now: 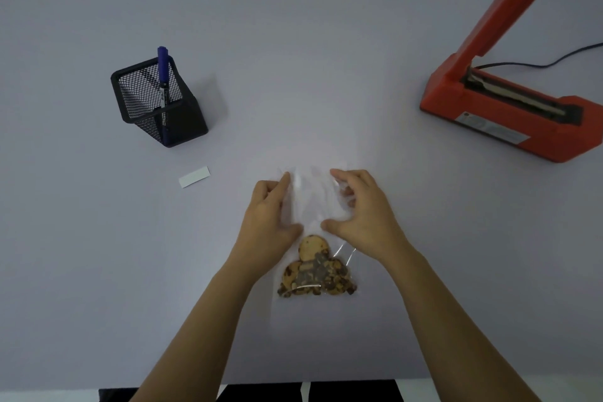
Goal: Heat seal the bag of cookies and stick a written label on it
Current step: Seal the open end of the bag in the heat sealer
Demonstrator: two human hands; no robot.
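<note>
A clear plastic bag [311,202] lies on the table in front of me, with several chocolate-chip cookies [315,271] bunched at its near end. My left hand [269,219] grips the bag's left edge near the far, open end. My right hand [362,206] grips the right edge, fingers curled over the film. A small white label [194,176] lies flat to the left. The orange heat sealer [499,111] stands at the right with its arm raised. A blue marker [163,81] stands in a black mesh holder [160,103].
The sealer's black cord [554,60] runs off to the right behind it. The table's near edge [424,380] shows at the bottom, with dark floor below.
</note>
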